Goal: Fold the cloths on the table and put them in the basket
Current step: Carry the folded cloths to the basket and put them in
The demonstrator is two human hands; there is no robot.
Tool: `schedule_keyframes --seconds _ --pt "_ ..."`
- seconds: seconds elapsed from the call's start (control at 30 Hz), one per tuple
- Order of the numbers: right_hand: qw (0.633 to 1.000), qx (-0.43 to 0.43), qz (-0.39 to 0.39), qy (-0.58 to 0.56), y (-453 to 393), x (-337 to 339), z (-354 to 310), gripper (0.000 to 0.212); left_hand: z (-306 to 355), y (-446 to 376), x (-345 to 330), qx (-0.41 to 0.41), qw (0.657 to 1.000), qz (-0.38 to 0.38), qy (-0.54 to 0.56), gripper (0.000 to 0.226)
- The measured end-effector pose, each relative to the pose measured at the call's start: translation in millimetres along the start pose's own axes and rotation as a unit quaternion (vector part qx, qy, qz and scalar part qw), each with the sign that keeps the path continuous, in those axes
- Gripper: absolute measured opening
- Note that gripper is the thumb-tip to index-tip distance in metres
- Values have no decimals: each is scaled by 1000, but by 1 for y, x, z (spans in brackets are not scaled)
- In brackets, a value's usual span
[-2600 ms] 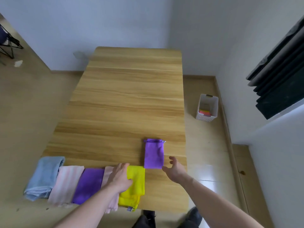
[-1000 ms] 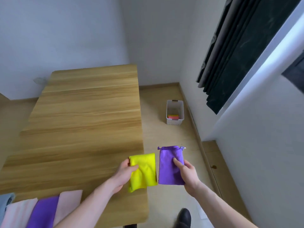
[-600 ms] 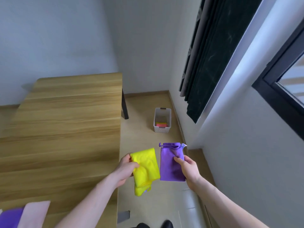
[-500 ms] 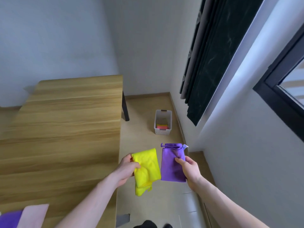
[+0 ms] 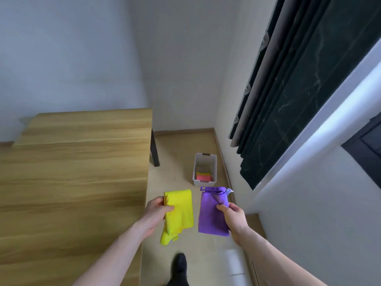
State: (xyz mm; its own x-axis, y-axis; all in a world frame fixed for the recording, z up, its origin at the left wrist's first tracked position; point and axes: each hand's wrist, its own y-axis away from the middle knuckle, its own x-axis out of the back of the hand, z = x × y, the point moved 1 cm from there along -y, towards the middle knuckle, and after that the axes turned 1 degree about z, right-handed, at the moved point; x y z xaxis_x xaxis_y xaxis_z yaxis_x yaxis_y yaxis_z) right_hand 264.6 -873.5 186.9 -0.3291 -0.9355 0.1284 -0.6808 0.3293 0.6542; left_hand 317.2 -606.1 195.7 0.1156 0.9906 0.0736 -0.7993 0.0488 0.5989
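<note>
Head view: light wooden table (image 5: 72,182) on the left; left hand (image 5: 159,209) grips a folded yellow cloth (image 5: 179,213), right hand (image 5: 234,215) pinches a folded purple cloth (image 5: 213,215), both aloft over the floor, short of the white slatted plastic basket (image 5: 205,183).

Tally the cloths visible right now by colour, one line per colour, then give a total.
Yellow: 1, the yellow cloth held in the left hand.
Purple: 1, the purple cloth held in the right hand.
Red/pink: 1, the red cloth lying in the basket; more may lie under it.
Total: 3
</note>
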Motion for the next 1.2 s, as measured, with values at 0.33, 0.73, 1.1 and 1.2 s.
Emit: schedule_keyframes --seconds 0.33,0.73,1.1,1.2 --pt "998 -29 60 7 -88 -48 -76 14 102 -121 22 -17 992 -26 -122 28" --pt "995 -78 55 -43 -222 -72 -142 19 199 -267 -26 2 974 -73 -213 29" --pt "989 -133 45 -38 -409 -78 -140 72 282 -424 -71 43 946 -80 -311 24" --pt "985 -150 60 -57 -432 -79 -146 82 298 -461 -81 51 933 -101 -341 20"
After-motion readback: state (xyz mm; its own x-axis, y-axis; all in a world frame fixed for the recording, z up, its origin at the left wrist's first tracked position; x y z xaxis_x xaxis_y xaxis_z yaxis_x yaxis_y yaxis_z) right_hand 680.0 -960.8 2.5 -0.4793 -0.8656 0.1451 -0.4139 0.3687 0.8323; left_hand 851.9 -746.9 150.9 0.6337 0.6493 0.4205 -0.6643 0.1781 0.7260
